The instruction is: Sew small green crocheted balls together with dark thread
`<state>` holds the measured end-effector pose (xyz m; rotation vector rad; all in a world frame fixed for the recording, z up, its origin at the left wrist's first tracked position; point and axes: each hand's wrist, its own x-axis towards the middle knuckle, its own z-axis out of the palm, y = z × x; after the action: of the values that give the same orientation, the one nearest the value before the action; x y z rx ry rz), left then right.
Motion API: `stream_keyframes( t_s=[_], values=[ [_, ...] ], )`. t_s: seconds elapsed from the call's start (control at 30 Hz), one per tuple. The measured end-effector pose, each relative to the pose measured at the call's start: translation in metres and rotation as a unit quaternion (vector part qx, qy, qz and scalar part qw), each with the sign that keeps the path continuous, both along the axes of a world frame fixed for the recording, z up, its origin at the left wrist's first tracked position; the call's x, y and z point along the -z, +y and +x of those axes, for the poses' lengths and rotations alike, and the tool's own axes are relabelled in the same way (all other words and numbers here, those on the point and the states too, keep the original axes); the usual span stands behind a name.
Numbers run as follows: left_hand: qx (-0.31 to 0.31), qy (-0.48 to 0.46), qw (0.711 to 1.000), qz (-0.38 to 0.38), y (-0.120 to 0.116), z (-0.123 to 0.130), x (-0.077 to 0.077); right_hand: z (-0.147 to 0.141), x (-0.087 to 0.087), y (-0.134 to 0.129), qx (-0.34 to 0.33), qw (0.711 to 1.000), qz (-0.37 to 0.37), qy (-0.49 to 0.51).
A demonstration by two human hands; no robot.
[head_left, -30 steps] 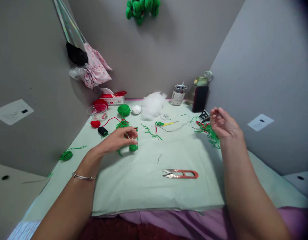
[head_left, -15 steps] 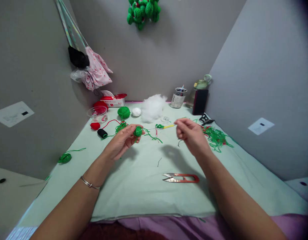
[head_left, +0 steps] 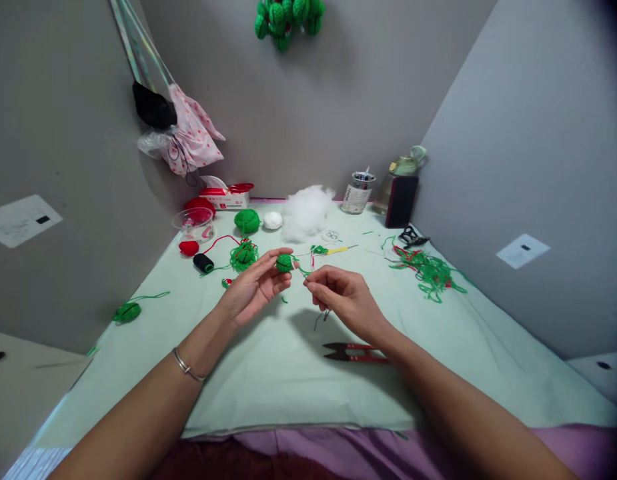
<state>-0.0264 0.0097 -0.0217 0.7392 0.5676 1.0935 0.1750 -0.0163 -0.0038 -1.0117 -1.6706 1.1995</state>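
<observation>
A small green crocheted ball [head_left: 284,263] sits between the thumb and fingertips of my left hand [head_left: 253,287], which wears a silver bangle. Close on its right, my right hand [head_left: 345,293] is closed in a pinch; what lies between its fingertips is too small to make out. Green yarn strands [head_left: 304,271] show between the ball and the right fingertips; whether they are held or lie on the table behind is unclear. Below the right hand is a dark bit of thread [head_left: 317,323]. Thread snips [head_left: 345,352] with red handles lie under the right forearm, partly hidden.
Behind the hands are a yellow-handled crochet hook [head_left: 337,251], white stuffing [head_left: 308,213], a green yarn ball [head_left: 247,221] and a black thread spool [head_left: 203,263]. Tangled yarn scraps [head_left: 431,270] lie right. A phone [head_left: 402,202] leans against a bottle [head_left: 408,165] at the back.
My right hand has come left and down, from out near the crochet hook to close beside the green ball. My left hand has shifted slightly right, still holding the ball.
</observation>
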Motion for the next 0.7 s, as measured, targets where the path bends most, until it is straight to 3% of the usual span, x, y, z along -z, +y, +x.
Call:
stream_keyframes(
  t_s=[0.27, 0.43, 0.5, 0.7],
  values=[
    [-0.001, 0.081, 0.997, 0.021, -0.005, 0.004, 0.0, 0.001, 0.004, 0.005, -0.019, 1.0, -0.012, -0.016],
    [-0.012, 0.066, 0.998, 0.008, -0.005, 0.004, -0.001, 0.011, 0.011, 0.023, 0.099, 0.995, -0.017, 0.018],
    [-0.009, 0.046, 0.999, -0.001, -0.004, 0.004, -0.002, 0.013, 0.009, 0.025, 0.118, 0.992, -0.018, 0.036],
    [-0.007, 0.015, 1.0, -0.006, -0.002, 0.005, 0.0, 0.007, -0.001, 0.009, -0.001, 0.999, -0.028, 0.043]
  ],
)
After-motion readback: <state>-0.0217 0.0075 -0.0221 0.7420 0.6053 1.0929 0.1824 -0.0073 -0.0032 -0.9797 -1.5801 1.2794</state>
